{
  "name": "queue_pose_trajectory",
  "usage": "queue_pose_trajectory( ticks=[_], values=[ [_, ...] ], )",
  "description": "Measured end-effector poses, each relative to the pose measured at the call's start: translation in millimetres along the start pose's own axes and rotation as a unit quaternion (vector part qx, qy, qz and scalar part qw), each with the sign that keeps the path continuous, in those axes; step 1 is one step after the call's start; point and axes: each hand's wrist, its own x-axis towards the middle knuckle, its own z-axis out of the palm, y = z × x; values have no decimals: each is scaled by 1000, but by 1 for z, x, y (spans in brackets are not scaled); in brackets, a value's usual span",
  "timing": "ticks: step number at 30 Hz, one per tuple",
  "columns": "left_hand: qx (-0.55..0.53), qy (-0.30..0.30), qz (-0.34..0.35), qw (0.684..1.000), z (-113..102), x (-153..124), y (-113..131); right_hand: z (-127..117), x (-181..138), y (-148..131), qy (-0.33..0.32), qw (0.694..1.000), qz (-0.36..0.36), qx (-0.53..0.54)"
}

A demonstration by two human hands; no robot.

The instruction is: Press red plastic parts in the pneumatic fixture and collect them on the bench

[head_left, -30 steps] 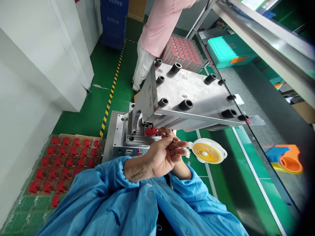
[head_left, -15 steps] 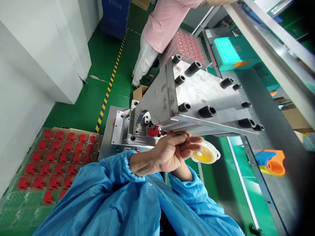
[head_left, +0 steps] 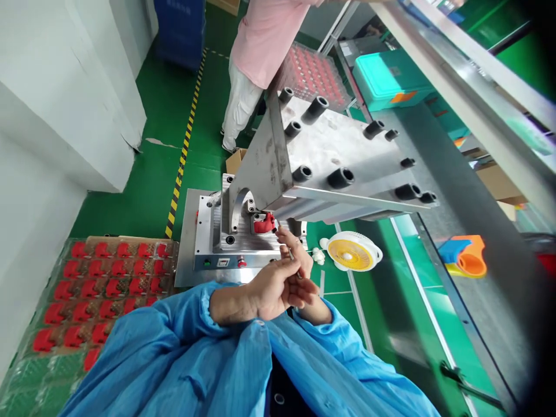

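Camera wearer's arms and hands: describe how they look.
The left sleeve and right sleeve are bright blue, loose and wrinkled; the left cuff is gathered. The left hand and right hand are bare, without gloves.

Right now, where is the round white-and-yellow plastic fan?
In the head view, the fan is right of centre, to the right of the person's bare right hand and below the big silver metal block with black bolts.

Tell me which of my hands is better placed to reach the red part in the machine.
Probably your right hand: its fingertips point toward the red part and are close to it. Your left hand is lower in the picture, farther away.
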Motion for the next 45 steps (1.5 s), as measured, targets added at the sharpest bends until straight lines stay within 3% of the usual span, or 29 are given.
queue_pose_trajectory(
  ticks=[2,5,9,13,19,27,29,30,32,35,37,39,42,45],
  values=[
    [42,12,14,999,-15,-6,-8,-1,-5,-4,-8,1000,6,17],
    [112,54,19,992,-35,-16,-14,1,-9,-11,10,987,101,121],
    [188,105,32,976,-55,-23,-14,11,-1,-16,34,924,246,291],
    [277,136,59,949,-68,-21,-21,23,12,-18,-36,864,345,364],
    [364,126,37,922,-79,-25,-49,34,19,-20,-103,817,392,410],
    [446,167,116,872,-84,-18,-46,20,-22,-16,-102,858,300,404],
    [520,171,117,829,-85,-19,-37,22,-19,-12,-90,865,283,404],
    [570,178,129,791,-85,-22,-29,24,-15,-10,-84,867,278,404],
    [667,212,194,688,-82,-30,-7,29,-3,-7,-71,868,281,403],
    [747,250,356,503,-70,-38,36,35,12,-6,-56,868,310,384],
    [776,231,437,391,-61,-34,62,40,18,-6,-38,872,323,367],
    [804,195,470,307,-54,-21,81,44,20,-6,-10,878,322,354],
    [836,159,461,252,-51,3,93,49,19,-4,29,884,312,346],
    [845,157,449,246,-55,19,92,53,19,-1,27,890,302,341]
  ],
)
